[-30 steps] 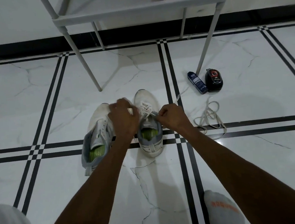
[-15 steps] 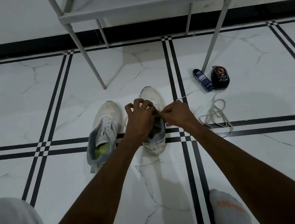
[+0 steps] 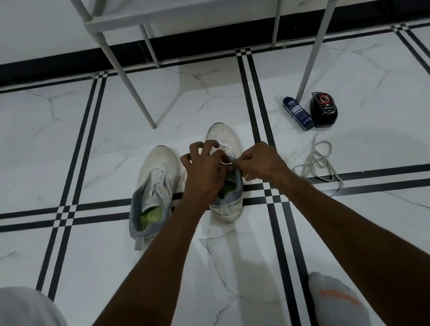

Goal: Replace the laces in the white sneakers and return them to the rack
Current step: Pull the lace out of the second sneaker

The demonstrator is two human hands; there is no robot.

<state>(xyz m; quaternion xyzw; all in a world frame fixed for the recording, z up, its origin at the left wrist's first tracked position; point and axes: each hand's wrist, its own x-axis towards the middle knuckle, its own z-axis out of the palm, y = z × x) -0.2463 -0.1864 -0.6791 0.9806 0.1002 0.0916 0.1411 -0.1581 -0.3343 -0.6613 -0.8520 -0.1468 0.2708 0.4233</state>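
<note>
While I look down through the head camera, my left hand [image 3: 204,171] and right hand [image 3: 258,163] each pinch the thin lace [image 3: 225,163] over the right sneaker [image 3: 228,206] on the floor [image 3: 76,138]. The lace looks soft, limp and light, so I judge it is best held near its tips. The left sneaker [image 3: 154,191] stands just beside, unlaced.

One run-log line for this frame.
lacing right-hand sneaker | both hands pinch lace: left hand, right hand | other sneaker unlaced
</note>
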